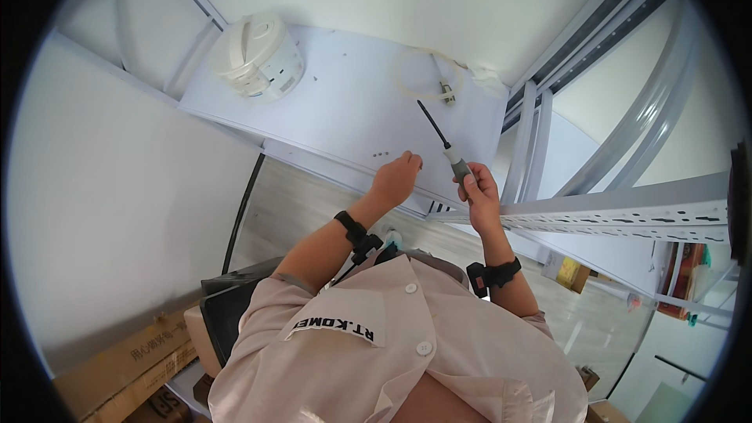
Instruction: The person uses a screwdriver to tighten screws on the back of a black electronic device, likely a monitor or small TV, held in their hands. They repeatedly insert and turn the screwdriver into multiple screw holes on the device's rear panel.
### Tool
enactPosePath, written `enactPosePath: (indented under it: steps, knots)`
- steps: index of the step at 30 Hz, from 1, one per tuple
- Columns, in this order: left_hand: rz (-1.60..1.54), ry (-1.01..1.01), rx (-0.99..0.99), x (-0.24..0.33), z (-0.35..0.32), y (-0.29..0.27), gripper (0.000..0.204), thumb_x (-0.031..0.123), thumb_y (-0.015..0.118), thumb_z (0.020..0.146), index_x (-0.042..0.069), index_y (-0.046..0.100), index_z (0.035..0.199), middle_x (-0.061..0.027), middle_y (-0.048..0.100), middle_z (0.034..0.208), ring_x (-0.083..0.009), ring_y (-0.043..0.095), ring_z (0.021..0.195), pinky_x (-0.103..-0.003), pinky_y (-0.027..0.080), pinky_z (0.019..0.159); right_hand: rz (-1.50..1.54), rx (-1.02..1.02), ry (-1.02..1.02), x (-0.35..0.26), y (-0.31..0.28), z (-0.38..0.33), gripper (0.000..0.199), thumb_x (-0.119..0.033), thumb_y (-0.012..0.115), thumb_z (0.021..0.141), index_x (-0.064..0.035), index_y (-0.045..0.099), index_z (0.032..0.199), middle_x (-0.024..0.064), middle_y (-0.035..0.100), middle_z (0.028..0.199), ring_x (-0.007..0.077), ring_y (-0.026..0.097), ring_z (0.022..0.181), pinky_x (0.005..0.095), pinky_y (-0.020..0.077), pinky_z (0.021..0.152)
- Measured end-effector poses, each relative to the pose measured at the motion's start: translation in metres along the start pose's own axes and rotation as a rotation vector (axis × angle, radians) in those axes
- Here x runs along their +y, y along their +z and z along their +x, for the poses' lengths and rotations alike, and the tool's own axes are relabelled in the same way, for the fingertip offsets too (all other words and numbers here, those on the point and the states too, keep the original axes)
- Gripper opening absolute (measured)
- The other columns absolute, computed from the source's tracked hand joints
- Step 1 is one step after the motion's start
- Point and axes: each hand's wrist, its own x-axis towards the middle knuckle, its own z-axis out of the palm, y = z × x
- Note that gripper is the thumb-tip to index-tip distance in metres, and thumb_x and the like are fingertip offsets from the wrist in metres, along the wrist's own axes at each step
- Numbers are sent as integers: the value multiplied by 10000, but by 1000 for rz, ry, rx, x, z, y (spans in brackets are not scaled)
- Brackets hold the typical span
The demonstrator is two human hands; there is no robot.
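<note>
In my right hand (pixel 479 188) is a screwdriver (pixel 451 155), gripped by its grey and white handle, its dark shaft tilted up and to the left over the white shelf (pixel 345 125). My left hand (pixel 397 178) is at the shelf's front edge, fingers curled together; whatever they may pinch is hidden. Just past its knuckles lie several small screw-like pieces (pixel 380 154) in a short row. Beyond the screwdriver's tip, a pale looped cord (pixel 399 70) rests with a small metallic end piece (pixel 446 92).
A white rice cooker (pixel 258 59) stands at the shelf's back left. Grey metal uprights (pixel 529 141) and a perforated beam (pixel 619 207) border the right side. Cardboard boxes (pixel 125 368) are at the lower left, and a yellow box (pixel 565 272) sits lower right.
</note>
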Motion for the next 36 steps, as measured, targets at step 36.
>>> enactPosePath:
  steps: [36]
  knots:
    - [51, -180, 112, -23, -2, -8, 251, 104, 603, 840, 66, 572, 1087, -156, 650, 907, -373, 633, 817, -472, 516, 707, 12, -69, 121, 3, 24, 19, 228, -152, 592, 943, -44, 531, 1134, 58, 635, 899, 72, 451, 615, 220, 370, 560]
